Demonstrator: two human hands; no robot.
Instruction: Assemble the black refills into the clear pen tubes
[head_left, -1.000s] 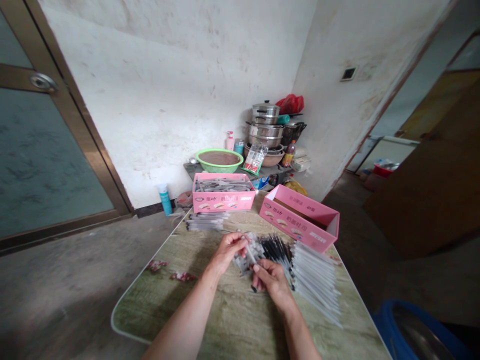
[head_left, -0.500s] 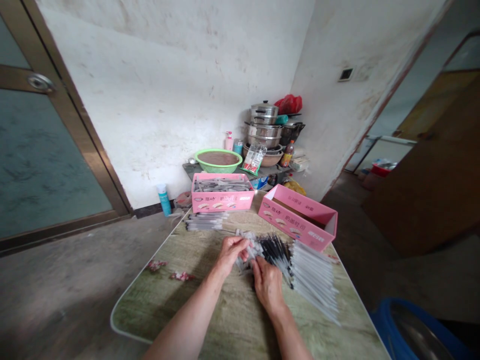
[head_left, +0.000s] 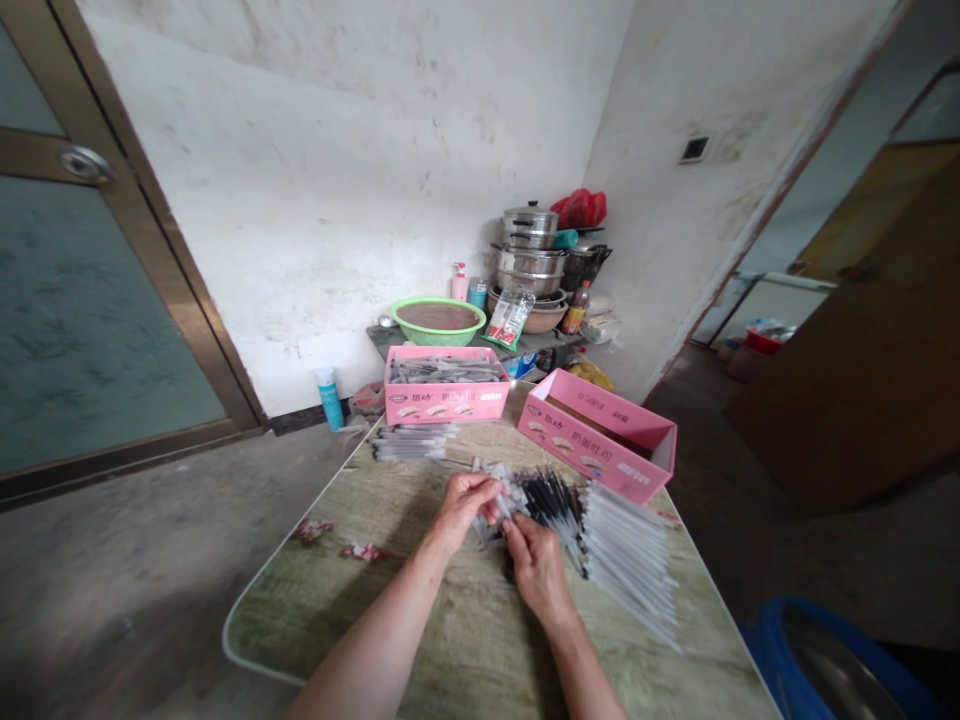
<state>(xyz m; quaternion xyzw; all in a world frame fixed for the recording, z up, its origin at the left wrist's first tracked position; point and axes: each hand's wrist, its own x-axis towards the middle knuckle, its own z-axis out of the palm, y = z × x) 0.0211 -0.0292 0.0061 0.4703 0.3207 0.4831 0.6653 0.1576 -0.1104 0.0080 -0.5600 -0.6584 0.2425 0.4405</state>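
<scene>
My left hand [head_left: 466, 510] is closed in a pinch over a heap of small translucent pen caps [head_left: 491, 470], with a pale cap-like piece at its fingertips. Close beside it, my right hand [head_left: 534, 560] is also closed, thumb and forefinger together; what it grips is mostly hidden. Black pen refills [head_left: 551, 500] lie fanned just past the right hand. Their neighbours on the right are long translucent pen barrels [head_left: 630, 560], laid in a row. Several capped pens [head_left: 412, 442] rest in a small stack at the table's far left.
A pink box [head_left: 446, 402] full of pens stands at the back of the table [head_left: 300, 620]. Another pink box [head_left: 600, 445] sits at the back right. Behind are a green basin [head_left: 437, 335] and stacked pots [head_left: 529, 265]. A blue tub [head_left: 787, 660] is at lower right.
My right hand has shifted very slightly, its fingers curling closer to the left fingertips. The left hand stays nearly still, and the things on the table keep their places.
</scene>
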